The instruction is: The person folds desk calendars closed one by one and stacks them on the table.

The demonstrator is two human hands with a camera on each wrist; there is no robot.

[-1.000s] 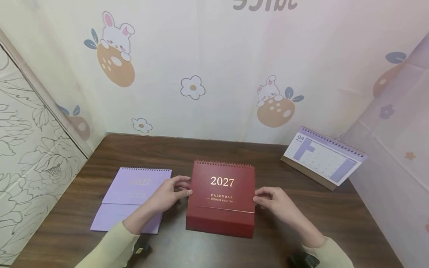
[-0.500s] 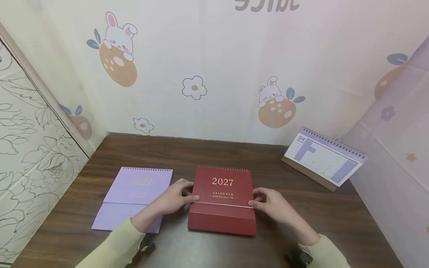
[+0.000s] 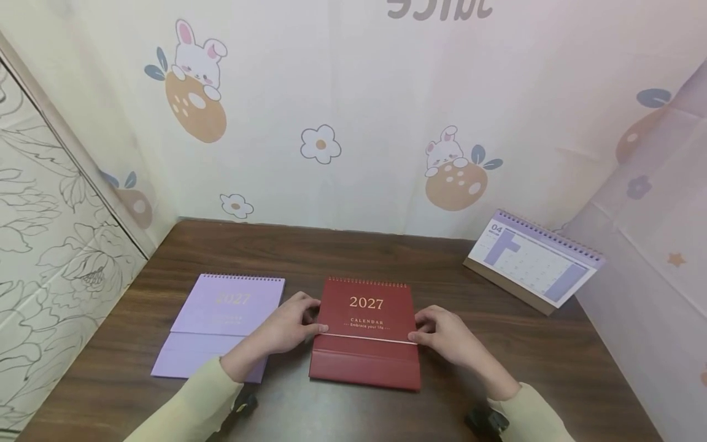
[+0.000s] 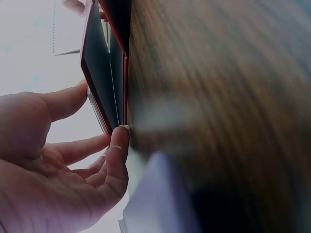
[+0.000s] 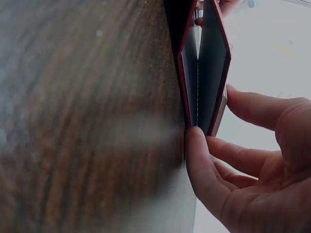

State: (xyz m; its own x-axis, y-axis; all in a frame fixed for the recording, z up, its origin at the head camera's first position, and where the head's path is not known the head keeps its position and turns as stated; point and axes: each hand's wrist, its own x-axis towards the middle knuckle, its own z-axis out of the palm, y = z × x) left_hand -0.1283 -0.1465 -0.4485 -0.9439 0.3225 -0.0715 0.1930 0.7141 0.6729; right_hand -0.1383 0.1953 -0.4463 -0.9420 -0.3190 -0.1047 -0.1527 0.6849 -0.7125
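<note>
- Centrally, a red calendar (image 3: 366, 331) marked 2027 rests low on a brown wooden table (image 3: 386, 252), directly between a person's two hands, its wire binding pointing away from them.
- The left hand (image 3: 289, 328) grips the calendar's left edge: thumb on the front, fingers bent at the side, parted only by the calendar's thickness.
- The right hand (image 3: 447, 334) mirrors it at the right edge, thumb on the front and fingers curved at the side, pinching lightly.
- Seen from both wrists, the calendar's red panels stand slightly apart, with a narrow, dark-lined gap beside the fingertips.
- Left of the left hand, and partly under that forearm, lies a lilac calendar (image 3: 221, 325), also marked 2027.
- Beyond the right hand and further right, a purple-and-white calendar (image 3: 533, 261) stands tilted back on its brown base, its page showing 04.
- Pale yellow sleeves (image 3: 190, 405) cover both forearms; a small black object (image 3: 245, 403) sits beside the left cuff.
- Past both hands hangs a pale curtain (image 3: 375, 184) printed with rabbits and flowers.
</note>
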